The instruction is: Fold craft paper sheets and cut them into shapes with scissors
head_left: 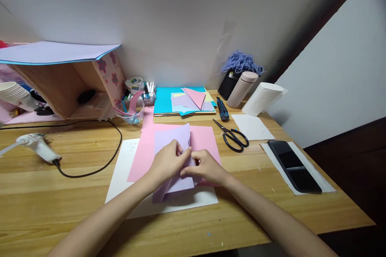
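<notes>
A folded sheet of lilac paper stands partly raised over the pink paper, which lies on a white sheet. My left hand is closed on the lilac paper near its middle, thumb pressed toward the right edge. Close beside it, my right hand pinches the same paper at its right edge, thumb and fingers bent together. The hands hide part of the fold. To the right lie black-handled scissors, blades slightly apart, and a utility knife.
Coloured paper pieces rest on a blue pad at the back. A glue gun with a looping black cord lies left, below a cardboard box. A phone, tissue roll and pink bottle stand or lie right.
</notes>
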Available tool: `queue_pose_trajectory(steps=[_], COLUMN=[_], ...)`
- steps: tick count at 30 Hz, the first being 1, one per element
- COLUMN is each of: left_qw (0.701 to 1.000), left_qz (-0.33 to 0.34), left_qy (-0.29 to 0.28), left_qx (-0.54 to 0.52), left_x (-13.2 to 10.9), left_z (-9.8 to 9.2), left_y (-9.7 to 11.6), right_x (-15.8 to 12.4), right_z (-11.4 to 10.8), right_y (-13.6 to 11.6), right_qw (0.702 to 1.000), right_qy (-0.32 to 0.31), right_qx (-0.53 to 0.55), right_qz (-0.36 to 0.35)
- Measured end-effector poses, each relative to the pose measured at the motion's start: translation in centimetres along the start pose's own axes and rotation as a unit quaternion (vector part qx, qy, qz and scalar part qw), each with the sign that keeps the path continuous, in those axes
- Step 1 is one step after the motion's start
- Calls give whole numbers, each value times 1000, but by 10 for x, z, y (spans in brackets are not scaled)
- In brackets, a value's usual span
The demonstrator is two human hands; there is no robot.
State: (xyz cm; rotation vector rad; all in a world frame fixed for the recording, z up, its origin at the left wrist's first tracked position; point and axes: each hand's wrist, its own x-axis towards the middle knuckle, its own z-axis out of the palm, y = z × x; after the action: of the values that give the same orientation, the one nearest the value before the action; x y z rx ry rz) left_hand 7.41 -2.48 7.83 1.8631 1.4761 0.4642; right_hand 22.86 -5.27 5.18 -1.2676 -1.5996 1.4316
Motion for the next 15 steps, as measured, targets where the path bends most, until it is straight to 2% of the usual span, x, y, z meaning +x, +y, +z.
queue_pose_trajectory(steps=[4, 10, 12, 15], left_qw=[998, 993, 994, 995], left_qz=[22, 15, 18, 20], left_qy=[-21, -53, -47, -18], left_qx=[-57, -107, -102, -94], left_x=[8, 13, 13, 15], left_z=[-4, -12, -21, -48], left_y=[-5, -7, -5, -3], right_x=[2, 5, 6, 10], right_z=[-1, -3, -7, -24], right_y=[6, 9, 6, 3], right_qw=[999, 996, 996, 995], right_qy=[-15, -12, -10, 27], right_qx=[37, 73, 74, 76], right_qz=[-4, -45, -57, -55])
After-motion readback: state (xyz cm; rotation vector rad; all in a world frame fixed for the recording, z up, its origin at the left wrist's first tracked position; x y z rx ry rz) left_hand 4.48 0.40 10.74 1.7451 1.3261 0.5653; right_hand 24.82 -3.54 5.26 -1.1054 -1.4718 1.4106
